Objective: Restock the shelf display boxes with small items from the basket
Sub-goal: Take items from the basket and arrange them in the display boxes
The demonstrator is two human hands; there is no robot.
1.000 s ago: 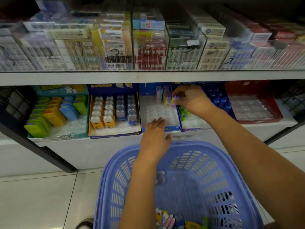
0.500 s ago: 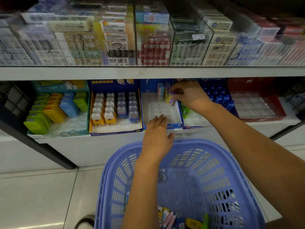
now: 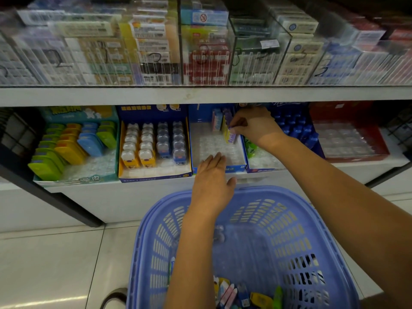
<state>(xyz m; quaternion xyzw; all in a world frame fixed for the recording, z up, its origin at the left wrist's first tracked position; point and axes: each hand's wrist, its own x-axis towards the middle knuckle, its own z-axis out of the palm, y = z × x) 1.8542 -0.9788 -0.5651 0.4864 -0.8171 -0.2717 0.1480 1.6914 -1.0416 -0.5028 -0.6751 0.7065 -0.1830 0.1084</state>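
Small items [image 3: 243,295] for restocking lie in a loose heap at the near end of your basket [image 3: 145,253], pointing every which way. Past them, over the basket's far rim, your left hand [image 3: 211,186] stretches forward with its fingers straight and together, holding nothing. Its fingertips reach the front edge of the blue display box [image 3: 236,168] on the shelf [image 3: 111,190], seemingly to steady it.

Farther in, near the box's back right corner, your right hand [image 3: 256,128] pinches a yellow-and-purple packet [image 3: 230,136] by its upper end. The packet stands on end. Its long axis runs nearly up and down, with the top leaning a little toward the back of the shelf and the lower end down at the clear tray. Its printed face is turned partly toward you. Just behind it, a few standing packets [image 3: 217,119] line the back wall.

By my reading you are in the placing step, seating this packet in the row. Most of the tray is bare, so the job looks early. Next, set the lower end into its socket and let go without tipping its neighbours. Then reach into the basket for another.
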